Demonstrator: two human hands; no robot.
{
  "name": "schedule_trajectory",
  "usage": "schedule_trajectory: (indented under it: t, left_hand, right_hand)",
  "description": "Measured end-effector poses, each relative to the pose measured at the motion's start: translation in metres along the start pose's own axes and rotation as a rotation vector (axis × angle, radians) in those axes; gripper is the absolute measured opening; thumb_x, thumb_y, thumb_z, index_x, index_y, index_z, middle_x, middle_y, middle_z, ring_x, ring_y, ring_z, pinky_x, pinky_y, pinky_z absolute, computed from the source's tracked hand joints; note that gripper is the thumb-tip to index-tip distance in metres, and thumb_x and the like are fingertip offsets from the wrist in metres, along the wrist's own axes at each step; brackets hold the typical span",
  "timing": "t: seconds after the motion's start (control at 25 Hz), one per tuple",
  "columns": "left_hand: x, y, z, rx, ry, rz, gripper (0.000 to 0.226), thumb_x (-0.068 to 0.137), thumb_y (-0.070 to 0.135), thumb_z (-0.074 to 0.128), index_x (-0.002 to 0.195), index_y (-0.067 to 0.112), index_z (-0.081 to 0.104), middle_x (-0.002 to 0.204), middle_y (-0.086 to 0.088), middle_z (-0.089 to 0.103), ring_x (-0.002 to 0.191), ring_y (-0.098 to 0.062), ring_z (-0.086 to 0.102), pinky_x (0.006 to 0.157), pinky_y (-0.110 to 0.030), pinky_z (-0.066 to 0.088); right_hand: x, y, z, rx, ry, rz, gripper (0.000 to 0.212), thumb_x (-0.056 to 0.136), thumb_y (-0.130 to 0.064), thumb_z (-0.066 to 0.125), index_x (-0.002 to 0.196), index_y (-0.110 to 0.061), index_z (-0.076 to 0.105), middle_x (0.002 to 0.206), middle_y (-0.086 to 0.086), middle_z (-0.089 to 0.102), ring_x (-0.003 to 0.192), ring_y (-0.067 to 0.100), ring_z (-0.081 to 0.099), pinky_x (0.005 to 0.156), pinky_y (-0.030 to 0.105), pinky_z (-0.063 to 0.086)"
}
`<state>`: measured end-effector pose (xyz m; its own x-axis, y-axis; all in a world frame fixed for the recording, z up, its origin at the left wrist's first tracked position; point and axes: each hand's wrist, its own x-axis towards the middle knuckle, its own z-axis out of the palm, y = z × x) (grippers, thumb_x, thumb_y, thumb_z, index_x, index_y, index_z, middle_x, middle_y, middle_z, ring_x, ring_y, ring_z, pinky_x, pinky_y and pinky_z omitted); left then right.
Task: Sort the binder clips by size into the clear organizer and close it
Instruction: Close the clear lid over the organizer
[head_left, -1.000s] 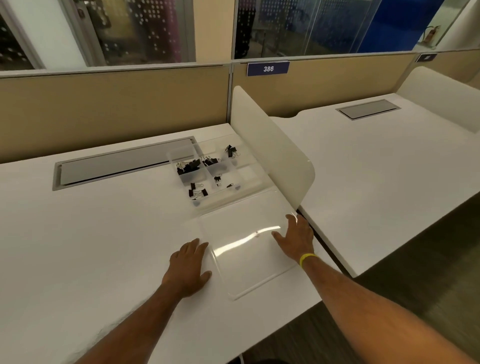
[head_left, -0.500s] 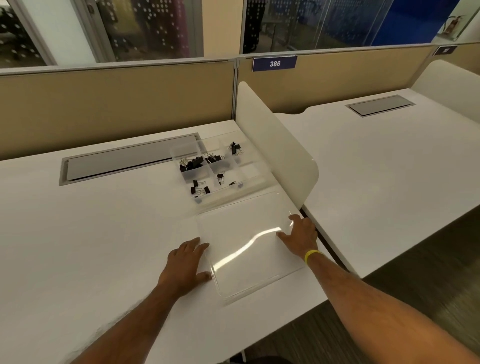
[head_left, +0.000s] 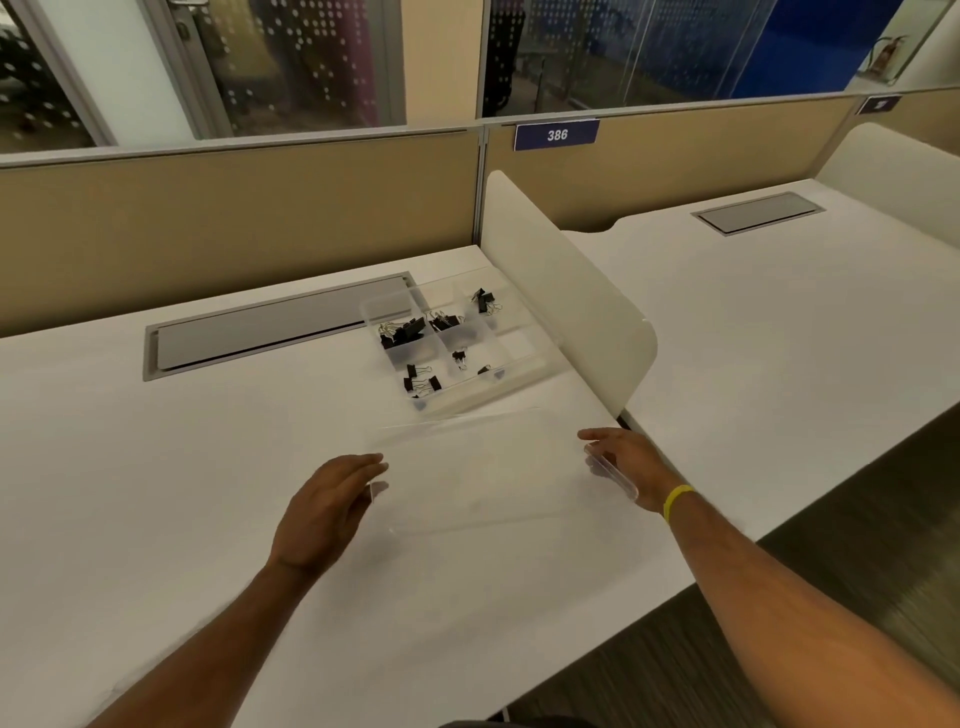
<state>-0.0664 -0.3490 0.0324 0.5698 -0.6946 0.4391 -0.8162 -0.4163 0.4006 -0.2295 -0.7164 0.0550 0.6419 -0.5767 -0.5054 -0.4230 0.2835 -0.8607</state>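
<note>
Nearest, the left hand (head_left: 324, 512) and right hand (head_left: 626, 465) grip opposite edges of the flat clear plastic lid (head_left: 483, 473), held between them. Beyond it, the clear compartmented organizer (head_left: 524, 345) on the white desk (head_left: 156, 467) contains black binder clips (head_left: 402, 332).

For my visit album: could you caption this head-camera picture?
Left hand and right hand hold the clear lid by its sides, near the open organizer of binder clips.
</note>
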Motion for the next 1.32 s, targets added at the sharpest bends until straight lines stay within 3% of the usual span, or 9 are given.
schedule_trajectory:
  t: [0.16, 0.24, 0.36, 0.44, 0.6, 0.76, 0.96, 1.12, 1.32]
  left_hand:
    - [0.01, -0.011, -0.022, -0.11, 0.166, -0.159, 0.024, 0.092, 0.017, 0.053, 0.108, 0.01, 0.069, 0.11, 0.0, 0.069, 0.103, -0.017, 0.061, 0.092, -0.019, 0.041]
    - [0.016, -0.015, -0.034, -0.153, 0.226, -0.265, 0.015, 0.093, 0.012, 0.057, 0.102, 0.012, 0.07, 0.104, 0.005, 0.069, 0.098, -0.014, 0.06, 0.087, -0.022, 0.042]
    - [0.027, -0.02, -0.05, -0.262, 0.255, -0.456, 0.015, 0.097, 0.02, 0.055, 0.096, 0.018, 0.07, 0.091, 0.012, 0.07, 0.087, -0.006, 0.06, 0.076, -0.026, 0.044]
    - [0.036, -0.023, -0.054, -0.429, 0.237, -0.575, 0.018, 0.099, 0.025, 0.052, 0.1, 0.018, 0.069, 0.081, 0.006, 0.072, 0.077, 0.0, 0.061, 0.073, -0.023, 0.046]
    - [0.051, -0.033, -0.045, -0.659, 0.19, -0.774, 0.025, 0.099, 0.026, 0.053, 0.106, 0.009, 0.07, 0.073, -0.004, 0.069, 0.058, -0.012, 0.057, 0.061, -0.03, 0.05]
    - [0.061, -0.041, -0.029, -0.742, 0.246, -0.909, 0.029, 0.096, 0.026, 0.058, 0.111, 0.004, 0.068, 0.078, -0.005, 0.064, 0.063, -0.019, 0.056, 0.059, -0.031, 0.049]
    - [0.089, -0.046, -0.008, -0.781, 0.274, -0.968, 0.034, 0.097, 0.018, 0.056, 0.129, 0.006, 0.056, 0.086, -0.006, 0.063, 0.067, -0.018, 0.057, 0.059, -0.029, 0.048]
    - [0.123, -0.051, 0.012, -0.747, 0.264, -0.999, 0.044, 0.098, 0.016, 0.054, 0.14, 0.006, 0.047, 0.111, -0.012, 0.062, 0.084, -0.019, 0.061, 0.064, -0.026, 0.049]
    - [0.175, -0.058, 0.04, -0.748, 0.215, -1.019, 0.049, 0.098, 0.02, 0.055, 0.143, 0.008, 0.042, 0.119, -0.006, 0.057, 0.099, -0.024, 0.059, 0.07, -0.028, 0.052]
  right_hand:
    - [-0.011, -0.008, 0.02, 0.132, -0.095, -0.069, 0.027, 0.092, 0.001, 0.045, 0.11, 0.001, 0.066, 0.096, 0.014, 0.067, 0.084, 0.025, 0.064, 0.075, 0.027, 0.051]
    - [-0.012, -0.011, 0.033, 0.13, -0.129, -0.142, 0.022, 0.092, 0.004, 0.051, 0.106, 0.001, 0.067, 0.092, 0.014, 0.068, 0.082, 0.025, 0.064, 0.073, 0.026, 0.053]
    - [-0.006, -0.019, 0.054, 0.061, -0.105, -0.236, 0.015, 0.088, -0.001, 0.063, 0.1, -0.007, 0.071, 0.079, 0.003, 0.067, 0.075, 0.016, 0.059, 0.07, 0.023, 0.05]
    - [-0.001, -0.03, 0.066, -0.007, -0.037, -0.309, 0.015, 0.086, -0.013, 0.071, 0.1, -0.012, 0.074, 0.081, -0.004, 0.068, 0.073, 0.011, 0.056, 0.07, 0.024, 0.047]
    - [0.011, -0.051, 0.083, -0.022, 0.047, -0.346, 0.011, 0.085, -0.016, 0.072, 0.095, -0.011, 0.072, 0.079, -0.001, 0.066, 0.072, 0.013, 0.055, 0.067, 0.026, 0.048]
    - [0.028, -0.061, 0.089, -0.051, 0.061, -0.317, 0.015, 0.086, -0.014, 0.071, 0.097, -0.004, 0.072, 0.063, 0.002, 0.058, 0.058, 0.016, 0.05, 0.058, 0.026, 0.047]
    - [0.066, -0.079, 0.09, -0.081, 0.093, -0.316, 0.019, 0.085, -0.009, 0.071, 0.104, -0.008, 0.069, 0.069, 0.003, 0.057, 0.058, 0.014, 0.051, 0.058, 0.023, 0.047]
    - [0.11, -0.106, 0.088, -0.201, 0.094, -0.36, 0.027, 0.084, -0.001, 0.07, 0.111, -0.006, 0.068, 0.077, 0.0, 0.06, 0.067, 0.01, 0.056, 0.06, 0.017, 0.049]
    - [0.176, -0.142, 0.088, -0.469, 0.183, -0.486, 0.038, 0.084, -0.018, 0.073, 0.119, -0.008, 0.065, 0.097, 0.003, 0.064, 0.082, 0.012, 0.059, 0.085, 0.024, 0.05]
